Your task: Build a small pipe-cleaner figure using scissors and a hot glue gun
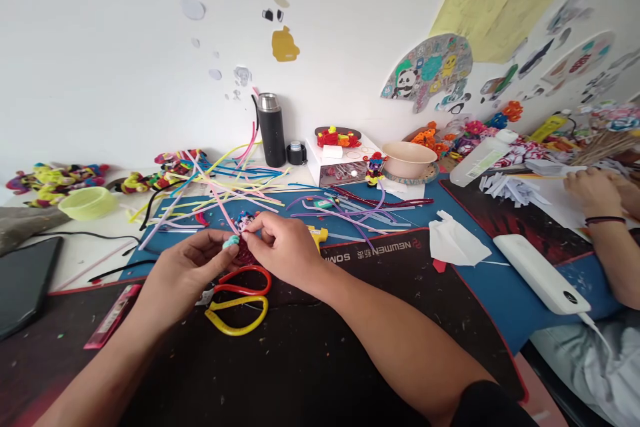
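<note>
My left hand [187, 270] is closed, thumb and fingers pinching a small turquoise fuzzy piece [231, 241]. Close against it, my right hand [287, 250] has thumb and forefinger pressed together on a small pipe-cleaner figure [245, 221] with a blue and white top. Dark red fuzzy material [244, 255] shows between the hands, and a pink pipe cleaner [223, 208] slants up from there. The fingers hide much of the figure. Just below the hands, scissors [239, 331] with one red and one yellow handle lie on the black mat [320, 373].
Loose pipe cleaners [240, 197] cover the blue mat behind my hands, beside a yellow glue gun [319, 236]. A black flask [271, 133], white box [320, 163] and beige bowl [409, 159] stand farther back. A tablet [30, 280] lies left; at right are a power bank [543, 273] and another person's hands [595, 190].
</note>
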The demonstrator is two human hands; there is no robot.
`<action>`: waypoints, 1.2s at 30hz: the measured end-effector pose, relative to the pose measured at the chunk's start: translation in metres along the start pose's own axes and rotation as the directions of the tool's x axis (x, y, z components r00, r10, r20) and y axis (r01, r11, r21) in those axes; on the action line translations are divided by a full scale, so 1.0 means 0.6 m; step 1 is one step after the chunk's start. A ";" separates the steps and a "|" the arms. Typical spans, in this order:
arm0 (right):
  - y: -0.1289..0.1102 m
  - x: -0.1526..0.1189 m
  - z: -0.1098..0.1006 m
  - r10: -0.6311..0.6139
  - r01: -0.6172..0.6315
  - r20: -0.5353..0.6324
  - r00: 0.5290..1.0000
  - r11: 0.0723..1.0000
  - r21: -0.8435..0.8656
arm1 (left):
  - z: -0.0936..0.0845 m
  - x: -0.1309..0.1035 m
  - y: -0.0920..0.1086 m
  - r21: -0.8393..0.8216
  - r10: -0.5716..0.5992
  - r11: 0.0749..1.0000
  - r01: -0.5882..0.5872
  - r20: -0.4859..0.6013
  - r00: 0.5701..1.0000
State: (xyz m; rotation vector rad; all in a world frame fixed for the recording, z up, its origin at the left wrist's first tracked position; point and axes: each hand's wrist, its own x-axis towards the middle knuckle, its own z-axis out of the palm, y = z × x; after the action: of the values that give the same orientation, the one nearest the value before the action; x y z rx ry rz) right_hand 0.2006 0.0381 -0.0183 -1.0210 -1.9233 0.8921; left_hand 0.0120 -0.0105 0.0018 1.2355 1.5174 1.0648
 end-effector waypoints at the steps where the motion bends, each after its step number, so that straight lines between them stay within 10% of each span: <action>1: -0.001 0.000 0.000 -0.006 0.006 0.002 1.000 1.000 -0.025 | 0.001 0.000 0.000 0.000 -0.002 1.000 0.002 -0.003 1.000; 36: 0.003 -0.002 0.003 -0.105 0.106 0.016 0.994 0.966 -0.236 | -0.001 0.010 -0.025 -0.014 -0.028 0.999 0.029 0.091 0.995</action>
State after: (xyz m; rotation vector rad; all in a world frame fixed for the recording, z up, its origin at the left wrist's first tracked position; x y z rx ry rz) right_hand 0.2001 0.0372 -0.0212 -1.0421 -2.1029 0.6148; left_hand 0.0073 -0.0065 -0.0130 1.2318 1.4512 0.9867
